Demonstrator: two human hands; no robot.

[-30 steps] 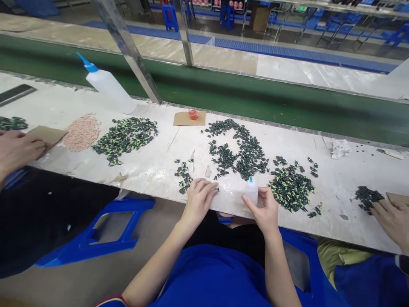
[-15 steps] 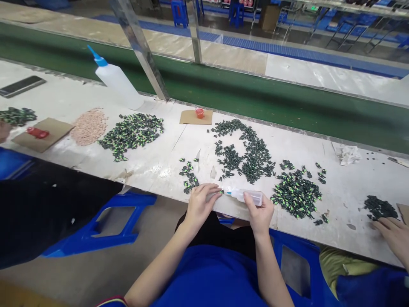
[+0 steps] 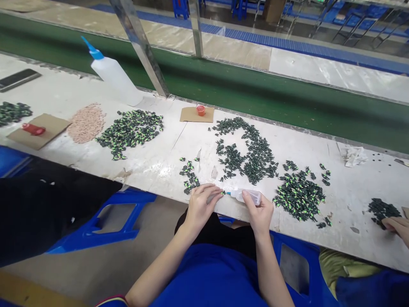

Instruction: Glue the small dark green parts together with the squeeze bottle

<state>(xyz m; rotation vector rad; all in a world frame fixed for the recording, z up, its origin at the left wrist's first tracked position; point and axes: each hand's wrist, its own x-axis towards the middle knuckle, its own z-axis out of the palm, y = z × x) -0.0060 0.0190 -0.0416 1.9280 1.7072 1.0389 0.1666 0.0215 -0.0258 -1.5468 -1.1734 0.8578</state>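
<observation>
My left hand pinches a small dark green and bright green piece between thumb and fingertips, just above the table's front edge. In my right hand lies a small clear squeeze bottle, held sideways. Its blue tip points left and is at the small piece; whether they touch I cannot tell. A few green-flecked pieces lie beyond my left fingers. Past the bottle spreads a pile of plain dark green pieces. To the right of my right hand is a heap of green-flecked pieces.
A large white bottle with a blue nozzle stands by a metal post. A red cup sits on cardboard. At left are a pink pile and another green-flecked pile. A co-worker's hand works at far right.
The view has shifted slightly. My hands keep nearly the same pose, bottle tip still at the small piece. The co-worker's hand at right has moved a little; the one at far left has left view.
</observation>
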